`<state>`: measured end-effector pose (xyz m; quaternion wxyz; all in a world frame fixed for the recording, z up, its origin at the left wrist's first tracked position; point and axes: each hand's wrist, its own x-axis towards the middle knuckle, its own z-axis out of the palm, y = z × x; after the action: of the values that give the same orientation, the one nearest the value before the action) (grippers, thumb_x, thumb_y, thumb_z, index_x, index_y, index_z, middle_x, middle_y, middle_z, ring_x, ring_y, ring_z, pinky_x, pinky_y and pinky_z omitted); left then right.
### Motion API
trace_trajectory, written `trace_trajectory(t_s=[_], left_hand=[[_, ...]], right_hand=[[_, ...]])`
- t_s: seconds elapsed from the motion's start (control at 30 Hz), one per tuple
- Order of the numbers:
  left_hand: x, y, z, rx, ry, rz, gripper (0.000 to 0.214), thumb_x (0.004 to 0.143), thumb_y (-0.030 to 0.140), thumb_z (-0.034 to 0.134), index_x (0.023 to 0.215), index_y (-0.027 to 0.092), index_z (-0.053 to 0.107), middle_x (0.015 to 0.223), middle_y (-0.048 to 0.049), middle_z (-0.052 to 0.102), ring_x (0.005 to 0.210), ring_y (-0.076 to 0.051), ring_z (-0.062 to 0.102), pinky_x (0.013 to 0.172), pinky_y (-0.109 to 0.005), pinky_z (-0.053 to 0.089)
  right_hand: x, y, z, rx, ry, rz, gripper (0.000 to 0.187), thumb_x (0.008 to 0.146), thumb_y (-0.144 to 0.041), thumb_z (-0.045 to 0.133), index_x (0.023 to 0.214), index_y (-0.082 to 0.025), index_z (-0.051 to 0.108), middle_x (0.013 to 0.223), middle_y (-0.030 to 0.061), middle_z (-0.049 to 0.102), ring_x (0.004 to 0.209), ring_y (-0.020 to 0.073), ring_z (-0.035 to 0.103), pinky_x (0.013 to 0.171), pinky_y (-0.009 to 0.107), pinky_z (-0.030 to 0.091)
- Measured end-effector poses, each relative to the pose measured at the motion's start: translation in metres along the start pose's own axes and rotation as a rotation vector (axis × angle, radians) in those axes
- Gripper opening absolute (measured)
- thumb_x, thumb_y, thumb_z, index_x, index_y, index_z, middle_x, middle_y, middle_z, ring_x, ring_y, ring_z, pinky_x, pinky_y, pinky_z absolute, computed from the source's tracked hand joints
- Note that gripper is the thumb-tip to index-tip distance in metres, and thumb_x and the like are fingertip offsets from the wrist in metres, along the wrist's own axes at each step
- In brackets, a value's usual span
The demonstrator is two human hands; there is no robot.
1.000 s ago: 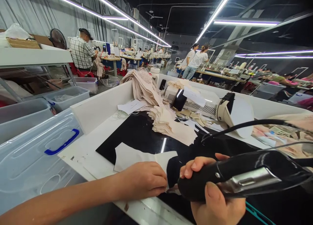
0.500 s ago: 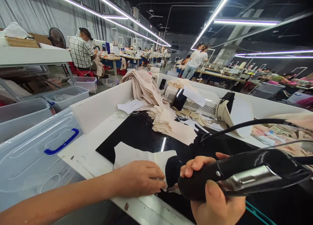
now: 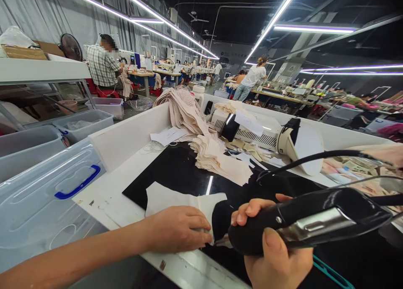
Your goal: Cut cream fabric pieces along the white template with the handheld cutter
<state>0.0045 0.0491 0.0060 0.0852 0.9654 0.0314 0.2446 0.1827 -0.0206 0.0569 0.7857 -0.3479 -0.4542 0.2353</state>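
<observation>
A cut piece of white fabric (image 3: 176, 198) lies near the front edge of the black board (image 3: 147, 171). My left hand (image 3: 179, 230) rests over its near part, fingers together and bent onto the fabric's edge; the thumb is hidden. In my right hand (image 3: 277, 255) is a black corded hand tool (image 3: 317, 222) with a metal lever along its side. The fingers wrap its body and the thumb lies by the lever. Its narrow front end points left, close to my left fingertips and the fabric's edge. Whether the tip touches the fabric I cannot tell.
Beige fabric pieces (image 3: 217, 161) lie stacked behind the board. A white machine with vents (image 3: 258, 138) lies farther back. A teal-handled item (image 3: 330, 272) is at the lower right. Plastic bins (image 3: 50, 196) stand on the left. Co-workers (image 3: 102, 62) are at sewing tables beyond.
Both hands, the fabric and the tool keep nearly the same places; the tool's rear end has lowered slightly. In the background, one of two standing people is no longer visible beside the other.
</observation>
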Motion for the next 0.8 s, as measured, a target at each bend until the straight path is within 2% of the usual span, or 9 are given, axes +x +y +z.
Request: trace_trajectory(t_s=[0.37,0.8], left_hand=[[-0.0055,-0.0036,0.0043,-0.001,0.039,0.014,0.018,0.108,0.020,0.052,0.113,0.015,0.070,0.111,-0.0090,0.074,0.100,-0.019,0.069,0.108,-0.031,0.051],[-0.0018,-0.0013,0.0030,-0.005,0.038,0.014,0.020,0.108,0.018,0.053,0.115,0.013,0.071,0.112,-0.0082,0.074,0.101,-0.018,0.068,0.111,-0.030,0.048]], right_hand=[[0.0028,-0.0012,0.0064,0.051,0.078,0.021,0.041,0.084,-0.035,0.080,0.118,-0.027,0.059,0.075,-0.0033,0.066,0.059,0.0146,0.062,0.053,0.031,0.058],[-0.0018,0.0005,0.0039,0.025,0.038,0.033,0.037,0.087,-0.032,0.077,0.120,-0.029,0.060,0.079,-0.0026,0.066,0.062,0.0146,0.063,0.056,0.032,0.060]])
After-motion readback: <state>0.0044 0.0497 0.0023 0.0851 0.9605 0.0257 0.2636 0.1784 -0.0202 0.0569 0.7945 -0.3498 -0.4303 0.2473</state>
